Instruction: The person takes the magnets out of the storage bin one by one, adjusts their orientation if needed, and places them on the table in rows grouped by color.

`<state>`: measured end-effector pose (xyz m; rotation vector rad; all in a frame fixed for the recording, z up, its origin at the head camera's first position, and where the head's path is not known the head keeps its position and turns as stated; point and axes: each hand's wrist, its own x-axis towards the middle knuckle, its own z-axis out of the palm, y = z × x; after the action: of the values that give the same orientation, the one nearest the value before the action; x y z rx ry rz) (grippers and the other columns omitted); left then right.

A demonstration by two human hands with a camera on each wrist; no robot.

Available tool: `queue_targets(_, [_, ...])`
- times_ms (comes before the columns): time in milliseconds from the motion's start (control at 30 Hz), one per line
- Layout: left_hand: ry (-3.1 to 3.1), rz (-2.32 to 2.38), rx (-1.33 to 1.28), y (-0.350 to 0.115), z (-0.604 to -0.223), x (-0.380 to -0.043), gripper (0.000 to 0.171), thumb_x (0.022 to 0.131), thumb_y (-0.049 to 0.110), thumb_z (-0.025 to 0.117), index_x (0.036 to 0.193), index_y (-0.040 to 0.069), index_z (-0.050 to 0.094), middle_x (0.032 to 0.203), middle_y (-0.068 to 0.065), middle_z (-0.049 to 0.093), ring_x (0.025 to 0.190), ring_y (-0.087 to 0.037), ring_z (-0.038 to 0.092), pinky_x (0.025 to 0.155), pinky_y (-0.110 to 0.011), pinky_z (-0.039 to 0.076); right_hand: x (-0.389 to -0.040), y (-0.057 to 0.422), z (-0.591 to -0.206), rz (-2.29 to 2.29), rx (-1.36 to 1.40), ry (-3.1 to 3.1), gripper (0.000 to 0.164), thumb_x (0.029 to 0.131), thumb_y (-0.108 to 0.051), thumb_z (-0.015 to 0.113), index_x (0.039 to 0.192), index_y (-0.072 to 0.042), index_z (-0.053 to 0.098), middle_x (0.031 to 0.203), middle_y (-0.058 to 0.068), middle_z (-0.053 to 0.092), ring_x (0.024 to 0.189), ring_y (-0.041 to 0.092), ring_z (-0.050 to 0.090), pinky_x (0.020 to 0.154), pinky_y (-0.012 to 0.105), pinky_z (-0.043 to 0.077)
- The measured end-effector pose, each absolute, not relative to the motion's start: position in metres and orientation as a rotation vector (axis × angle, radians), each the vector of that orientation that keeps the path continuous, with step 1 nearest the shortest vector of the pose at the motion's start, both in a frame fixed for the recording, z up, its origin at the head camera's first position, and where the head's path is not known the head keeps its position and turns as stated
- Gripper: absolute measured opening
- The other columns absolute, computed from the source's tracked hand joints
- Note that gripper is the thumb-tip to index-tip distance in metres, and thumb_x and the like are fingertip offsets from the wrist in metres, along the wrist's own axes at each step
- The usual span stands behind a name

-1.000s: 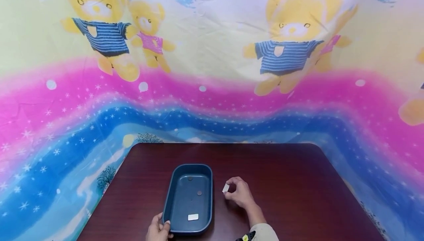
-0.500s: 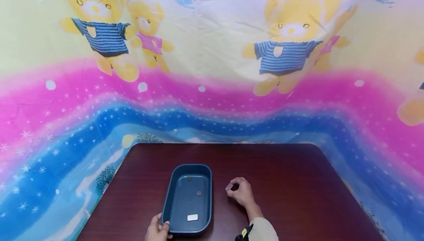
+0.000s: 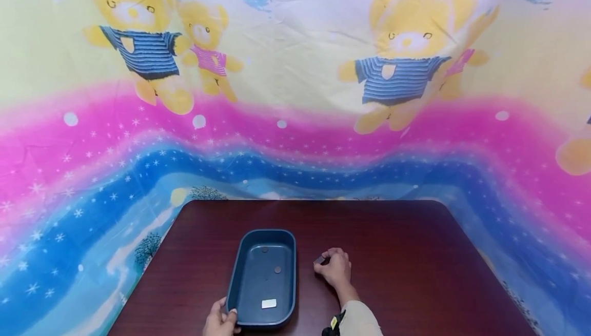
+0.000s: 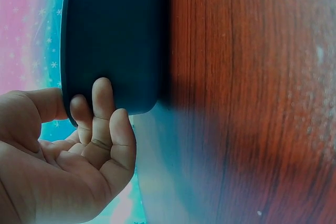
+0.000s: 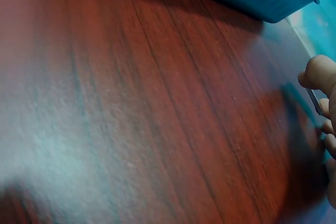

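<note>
A dark blue rectangular tray (image 3: 256,279) with rounded corners sits on the table. My left hand (image 3: 219,320) grips its near left corner; in the left wrist view the thumb lies over the rim and the fingers press the outer wall. On the tray floor lie a shiny silver rectangular piece (image 3: 269,303) and two small round coin-like discs, one at the far end (image 3: 265,249) and one near the middle (image 3: 277,270). Right of the tray, my right hand (image 3: 337,269) pinches a small thin flat piece (image 3: 319,260) between thumb and fingers. Its edge (image 5: 315,101) shows dark in the right wrist view.
The dark reddish-brown wooden table (image 3: 406,264) has rounded far corners. A colourful cloth (image 3: 295,79) printed with bears hangs behind it and along both sides. A black strap with a yellow mark (image 3: 334,322) circles the right wrist beside a light sleeve (image 3: 359,319).
The piece in my right hand has turned from showing a bright white face to a darker, narrower one. The right forearm has shifted slightly left. My left hand and the tray stay put.
</note>
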<state>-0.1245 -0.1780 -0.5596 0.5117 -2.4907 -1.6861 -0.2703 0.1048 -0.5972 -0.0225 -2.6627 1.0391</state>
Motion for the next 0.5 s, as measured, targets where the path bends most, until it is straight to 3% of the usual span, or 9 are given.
queue_targets(500, [-2.491, -1.689, 0.504, -0.177, -0.556, -0.122, 0.042, 0.086, 0.002, 0.052, 0.121, -0.015, 0.039, 0.056, -0.002, 0.050, 0.050, -0.020, 0.059, 0.048, -0.033, 0.045, -0.269, 0.088, -0.605, 0.991, -0.279, -2.533, 0.033, 0.058, -0.029, 0.085, 0.078, -0.008, 0.069, 0.093, 0.008, 0.054, 0.089, 0.032, 0.044, 0.076, 0.049, 0.034])
